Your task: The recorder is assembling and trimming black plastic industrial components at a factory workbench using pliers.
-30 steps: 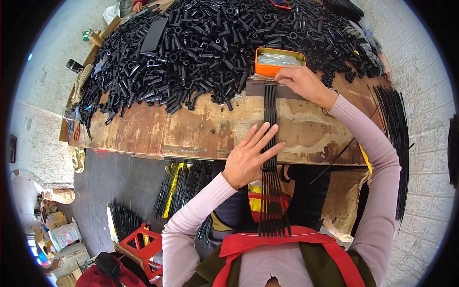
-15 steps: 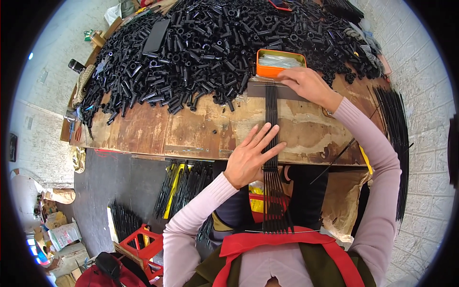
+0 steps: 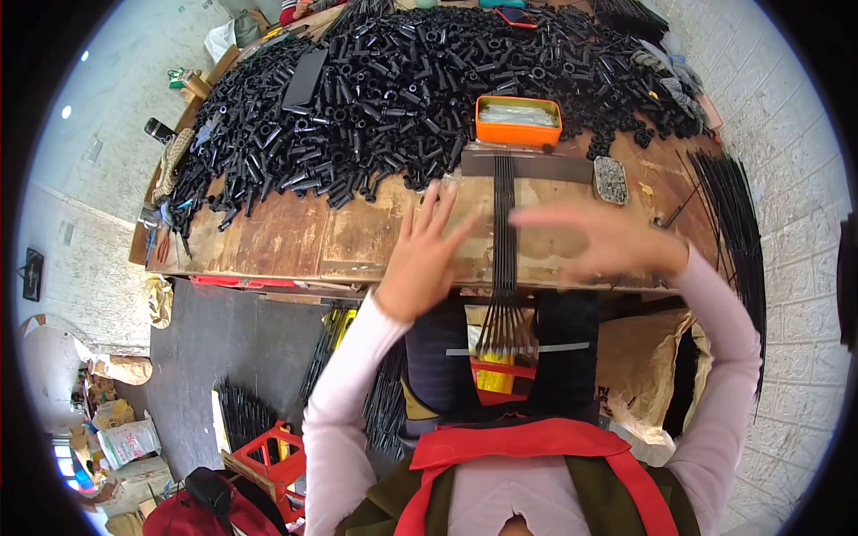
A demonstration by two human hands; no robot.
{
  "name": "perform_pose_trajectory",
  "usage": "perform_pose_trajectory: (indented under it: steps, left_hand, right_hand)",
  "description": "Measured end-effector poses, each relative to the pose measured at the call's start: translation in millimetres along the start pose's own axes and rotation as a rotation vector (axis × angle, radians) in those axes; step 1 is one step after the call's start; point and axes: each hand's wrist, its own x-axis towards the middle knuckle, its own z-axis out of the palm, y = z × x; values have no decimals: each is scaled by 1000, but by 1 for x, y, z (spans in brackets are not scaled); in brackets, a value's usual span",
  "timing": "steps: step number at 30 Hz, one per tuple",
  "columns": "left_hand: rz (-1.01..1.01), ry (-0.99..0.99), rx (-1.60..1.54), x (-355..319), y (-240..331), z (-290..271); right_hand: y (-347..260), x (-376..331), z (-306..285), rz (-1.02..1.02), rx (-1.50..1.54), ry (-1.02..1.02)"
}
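Note:
A bundle of thin black rods (image 3: 504, 250) lies across the worn wooden table (image 3: 295, 237), with its near ends fanning out over the table's front edge. My left hand (image 3: 420, 259) hovers just left of the rods, fingers spread, holding nothing. To the right of the rods my right hand (image 3: 599, 239) is raised with its fingers stretched toward them, also holding nothing. A dark flat bar (image 3: 527, 165) crosses the far ends of the rods. Behind the bar stands an orange tray (image 3: 518, 123).
A big heap of short black tubes (image 3: 384, 80) covers the far half of the table. A small dark pad (image 3: 611, 180) lies at the right. Long black rods (image 3: 737, 232) lean at the right edge. A red crate (image 3: 273, 460) and more rods (image 3: 241, 415) stand on the floor at the left.
My right hand has come back from the orange tray to beside the rods. My left hand has lifted off the rods and moved up and left. The camera has tilted down.

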Motion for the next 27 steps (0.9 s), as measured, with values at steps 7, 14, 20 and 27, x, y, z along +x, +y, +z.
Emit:
perform_pose_trajectory:
  steps: [7,14,20,27]
  left_hand:
    - [352,140,-479,104,-15,81]
    - [-234,-58,-1359,88,-14,86]
    - [54,-188,-1469,-27,111,2]
    - [-64,285,-1141,-52,122,-10]
  right_hand:
    - [-6,-15,114,158,342,160]
    - [-100,12,-14,4,471,473]
    - [-165,3,-67,126,537,471]
    - [-198,-23,-41,6,-754,926]
